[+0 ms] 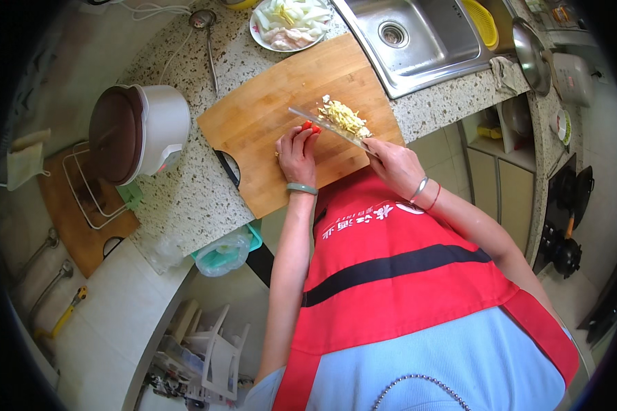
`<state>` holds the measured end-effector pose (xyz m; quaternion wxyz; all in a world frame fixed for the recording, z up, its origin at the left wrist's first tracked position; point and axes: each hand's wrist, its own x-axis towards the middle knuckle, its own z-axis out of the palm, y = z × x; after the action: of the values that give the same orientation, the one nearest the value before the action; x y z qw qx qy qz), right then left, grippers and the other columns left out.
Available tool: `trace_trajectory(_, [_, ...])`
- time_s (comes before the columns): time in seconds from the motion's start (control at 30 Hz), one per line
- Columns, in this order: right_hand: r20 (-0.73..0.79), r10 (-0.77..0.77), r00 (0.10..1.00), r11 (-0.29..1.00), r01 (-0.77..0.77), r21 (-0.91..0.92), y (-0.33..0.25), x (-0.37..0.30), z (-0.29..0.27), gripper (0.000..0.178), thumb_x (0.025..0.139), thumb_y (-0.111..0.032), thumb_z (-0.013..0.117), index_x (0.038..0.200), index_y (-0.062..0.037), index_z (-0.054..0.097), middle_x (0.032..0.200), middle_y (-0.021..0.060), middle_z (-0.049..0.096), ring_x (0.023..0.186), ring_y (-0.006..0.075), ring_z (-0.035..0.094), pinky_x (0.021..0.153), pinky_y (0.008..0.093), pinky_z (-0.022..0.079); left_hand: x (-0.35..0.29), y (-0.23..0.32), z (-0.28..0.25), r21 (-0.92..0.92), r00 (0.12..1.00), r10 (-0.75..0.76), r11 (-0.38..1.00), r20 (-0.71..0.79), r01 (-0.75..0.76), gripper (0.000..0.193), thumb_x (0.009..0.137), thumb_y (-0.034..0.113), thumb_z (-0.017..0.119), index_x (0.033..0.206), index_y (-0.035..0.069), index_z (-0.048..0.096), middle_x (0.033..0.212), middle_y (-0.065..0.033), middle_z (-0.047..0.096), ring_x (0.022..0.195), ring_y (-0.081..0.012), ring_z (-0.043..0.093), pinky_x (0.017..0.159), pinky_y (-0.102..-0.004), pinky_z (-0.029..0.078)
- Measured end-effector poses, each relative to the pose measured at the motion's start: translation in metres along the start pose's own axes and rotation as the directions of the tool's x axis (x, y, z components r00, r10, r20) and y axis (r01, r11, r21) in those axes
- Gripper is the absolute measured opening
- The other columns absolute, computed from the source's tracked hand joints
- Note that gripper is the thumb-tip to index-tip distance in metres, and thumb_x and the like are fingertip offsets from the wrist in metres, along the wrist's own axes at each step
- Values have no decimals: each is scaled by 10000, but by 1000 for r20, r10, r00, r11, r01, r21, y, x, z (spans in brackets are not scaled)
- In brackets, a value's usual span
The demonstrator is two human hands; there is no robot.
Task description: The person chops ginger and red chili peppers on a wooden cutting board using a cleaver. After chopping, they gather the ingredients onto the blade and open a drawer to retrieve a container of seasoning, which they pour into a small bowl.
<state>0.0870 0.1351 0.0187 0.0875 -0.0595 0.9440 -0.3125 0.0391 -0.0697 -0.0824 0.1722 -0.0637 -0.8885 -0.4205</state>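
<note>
On the wooden cutting board [274, 89], my left hand [297, 156] is closed on a small red pepper [311, 127], its fingertips bent over it. My right hand [396, 166] grips the handle end of a kitchen knife [329, 127]. The blade slants across the board, its far end beside the red pepper. Just beyond the blade lies a pile of finely chopped pale yellow bits [346, 118], which look like garlic or ginger. My right fingers hide the knife's handle.
A plate of sliced pale vegetables [259, 34] stands behind the board, a ladle [211, 61] left of it. At the left sits a rice cooker [164, 127]. The steel sink [428, 68] is at the back right. A lined green bin [226, 253] hangs at the counter edge.
</note>
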Motion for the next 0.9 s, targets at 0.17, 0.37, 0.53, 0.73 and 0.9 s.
trace_trajectory(0.17, [-5, 34, 999, 996, -35, -87, 3, -16, -7, 414, 811, -135, 660, 1200, -116, 518, 955, 123, 648, 775, 342, 650, 631, 440, 523, 2, 7, -10, -11, 999, 40, 999, -15, -40, 224, 793, 92, 743, 1004, 98, 668, 1086, -99, 606, 952, -288, 581, 820, -391, 481])
trace_trajectory(0.37, [-81, 27, 996, 948, -51, -314, 1, -23, -22, 566, 742, -150, 714, 1273, -151, 518, 862, 61, 596, 730, 240, 644, 606, 364, 508, 27, 23, -38, -35, 987, -96, 995, -129, 92, 176, 761, 97, 774, 911, 84, 683, 938, -75, 595, 912, -251, 568, 808, -372, 462])
trace_trajectory(0.53, [-127, -82, 989, 923, 27, -384, 9, -26, -30, 612, 691, -101, 715, 1275, -167, 545, 814, 33, 571, 690, 209, 612, 594, 333, 479, 62, 56, -30, 97, 945, 31, 993, 326, -66, 148, 696, 270, 801, 785, 182, 722, 798, 10, 605, 840, -203, 551, 822, -357, 364])
trace_trajectory(0.73, [-88, -93, 992, 916, 50, -398, 10, -38, -42, 582, 708, -104, 690, 1269, -171, 550, 804, 30, 568, 687, 203, 615, 594, 339, 477, 91, 53, 4, 157, 852, -39, 986, 521, -51, 144, 715, 267, 779, 826, 189, 733, 746, 9, 669, 842, -191, 572, 856, -364, 349])
trace_trajectory(0.9, [-47, 47, 998, 967, -58, -249, 18, -60, -45, 496, 745, -109, 657, 1232, -162, 573, 851, 58, 633, 712, 262, 643, 602, 380, 501, 82, 27, -18, -201, 864, -380, 866, 332, 458, 131, 793, 192, 757, 875, 98, 716, 890, -50, 700, 895, -211, 602, 814, -349, 477])
